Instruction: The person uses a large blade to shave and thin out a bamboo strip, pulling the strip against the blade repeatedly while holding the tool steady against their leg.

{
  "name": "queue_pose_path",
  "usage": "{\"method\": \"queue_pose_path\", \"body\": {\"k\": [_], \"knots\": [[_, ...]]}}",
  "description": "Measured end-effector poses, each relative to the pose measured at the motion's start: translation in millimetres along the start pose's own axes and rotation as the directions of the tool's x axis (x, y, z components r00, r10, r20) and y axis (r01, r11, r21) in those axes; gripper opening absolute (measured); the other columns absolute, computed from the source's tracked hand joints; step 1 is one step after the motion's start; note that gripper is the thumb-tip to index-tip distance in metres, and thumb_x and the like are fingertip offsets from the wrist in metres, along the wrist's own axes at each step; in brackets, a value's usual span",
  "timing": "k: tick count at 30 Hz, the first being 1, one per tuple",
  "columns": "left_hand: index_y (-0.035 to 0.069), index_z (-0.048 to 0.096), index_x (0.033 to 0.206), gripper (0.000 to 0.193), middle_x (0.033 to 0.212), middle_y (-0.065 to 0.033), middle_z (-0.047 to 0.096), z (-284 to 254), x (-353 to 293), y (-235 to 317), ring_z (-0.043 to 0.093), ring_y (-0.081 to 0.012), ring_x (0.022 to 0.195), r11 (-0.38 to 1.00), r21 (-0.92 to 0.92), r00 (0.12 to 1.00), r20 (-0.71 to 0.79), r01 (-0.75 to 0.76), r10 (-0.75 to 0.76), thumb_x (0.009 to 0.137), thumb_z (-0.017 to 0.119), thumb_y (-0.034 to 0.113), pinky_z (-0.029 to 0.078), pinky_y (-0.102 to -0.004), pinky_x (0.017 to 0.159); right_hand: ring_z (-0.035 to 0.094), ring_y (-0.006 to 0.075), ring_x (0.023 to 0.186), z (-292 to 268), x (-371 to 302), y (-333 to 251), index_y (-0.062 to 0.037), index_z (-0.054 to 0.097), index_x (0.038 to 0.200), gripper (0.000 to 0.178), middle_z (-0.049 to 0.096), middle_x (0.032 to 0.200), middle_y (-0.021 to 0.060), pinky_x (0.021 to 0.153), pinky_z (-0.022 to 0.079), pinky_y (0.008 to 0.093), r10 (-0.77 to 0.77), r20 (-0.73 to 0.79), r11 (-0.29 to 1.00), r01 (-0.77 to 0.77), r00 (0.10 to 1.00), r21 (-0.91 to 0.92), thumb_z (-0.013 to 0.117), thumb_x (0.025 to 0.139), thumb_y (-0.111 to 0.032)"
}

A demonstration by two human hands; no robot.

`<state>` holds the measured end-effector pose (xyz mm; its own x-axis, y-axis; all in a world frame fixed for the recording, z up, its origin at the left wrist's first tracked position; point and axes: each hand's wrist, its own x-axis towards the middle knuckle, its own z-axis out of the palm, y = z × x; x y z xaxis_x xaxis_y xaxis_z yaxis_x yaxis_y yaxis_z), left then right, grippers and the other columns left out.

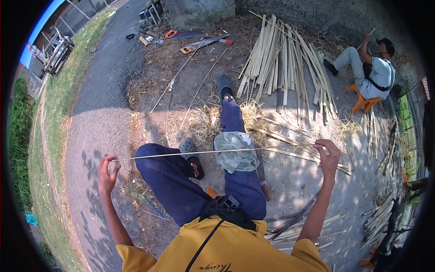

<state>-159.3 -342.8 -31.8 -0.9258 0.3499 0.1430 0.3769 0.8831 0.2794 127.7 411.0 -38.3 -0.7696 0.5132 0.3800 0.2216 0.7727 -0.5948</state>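
A thin, pale bamboo strip (190,153) stretches level across my lap, over both knees. My left hand (107,174) pinches its left end between thumb and fingers. Toward the other end, my right hand (328,156) grips the strip with bent fingers, and a short tip sticks out past it. Under the strip, a camouflage cloth (236,156) covers my right knee. Beside that knee, partly hidden by my leg, is a dark blade with a brown wooden handle (267,192).
A large pile of split bamboo strips (285,63) leans by the wall ahead. Handsaws (206,43) lie at the far left of it. Curly shavings (206,122) surround my feet. Another person (378,68) sits on an orange stool (362,98) at the right. More strips (312,231) lie behind my right arm.
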Motion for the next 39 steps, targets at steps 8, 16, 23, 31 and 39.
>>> {"method": "queue_pose_path", "body": {"k": [8, 16, 23, 31, 39], "knots": [[0.004, 0.075, 0.116, 0.025, 0.113, -0.0140, 0.069, 11, -7, -25, 0.066, -0.0330, 0.113, 0.997, -0.055, 0.962, -0.266, 0.055, -0.068, 0.091, 0.078, 0.004, 0.051, -0.0414, 0.101, 0.074, 0.0267, 0.091, 10, 4, -6, -0.0022, 0.078, 0.104, 0.022, 0.076, 0.098, 0.0133, 0.082, 0.055, 0.0371, 0.036, -0.061, 0.999, -0.038, 0.997, -0.034, 0.084, 0.085, -0.009], [-0.004, 0.076, 0.113, 0.023, 0.093, -0.0106, 0.078, 39, 6, 9, 0.074, -0.0185, 0.083, 0.843, -0.509, 0.839, -0.372, 0.174, -0.398, 0.093, 0.081, 0.006, 0.058, -0.0303, 0.080, 0.077, 0.0200, 0.090, 28, -5, 2, -0.0032, 0.076, 0.116, 0.034, 0.079, 0.105, 0.0114, 0.073, 0.053, 0.0315, 0.159, -0.271, 0.978, -0.190, 0.950, -0.092, 0.088, 0.087, -0.018], [0.002, 0.080, 0.110, 0.033, 0.091, -0.0137, 0.080, 53, 41, 78, 0.076, -0.0193, 0.080, 0.880, -0.334, 0.771, -0.439, 0.338, -0.462, 0.086, 0.091, 0.022, 0.059, -0.0308, 0.071, 0.077, 0.0260, 0.107, 55, -12, -13, -0.0017, 0.070, 0.131, 0.045, 0.075, 0.126, 0.0160, 0.084, 0.058, 0.0359, 0.368, -0.357, 0.930, -0.348, 0.859, 0.120, 0.085, 0.091, -0.016], [0.000, 0.079, 0.107, 0.029, 0.098, -0.0135, 0.081, 69, 58, 119, 0.079, -0.0231, 0.079, 0.867, -0.392, 0.776, -0.424, 0.308, -0.467, 0.089, 0.088, 0.022, 0.060, -0.0340, 0.069, 0.060, 0.0353, 0.138, 70, -24, -12, -0.0056, 0.042, 0.158, 0.070, 0.052, 0.157, 0.0210, 0.112, 0.052, 0.0433, 0.348, -0.309, 0.900, -0.223, 0.885, 0.374, 0.065, 0.093, 0.008], [0.001, 0.080, 0.105, 0.019, 0.101, -0.0128, 0.081, 86, 61, 104, 0.078, -0.0204, 0.078, 0.851, -0.500, 0.806, -0.431, 0.161, -0.405, 0.093, 0.084, 0.015, 0.061, -0.0338, 0.072, 0.060, 0.0336, 0.139, 68, -20, -10, -0.0057, 0.041, 0.159, 0.072, 0.051, 0.158, 0.0199, 0.115, 0.049, 0.0429, 0.386, -0.297, 0.864, -0.229, 0.873, 0.449, 0.063, 0.093, 0.011]]}}
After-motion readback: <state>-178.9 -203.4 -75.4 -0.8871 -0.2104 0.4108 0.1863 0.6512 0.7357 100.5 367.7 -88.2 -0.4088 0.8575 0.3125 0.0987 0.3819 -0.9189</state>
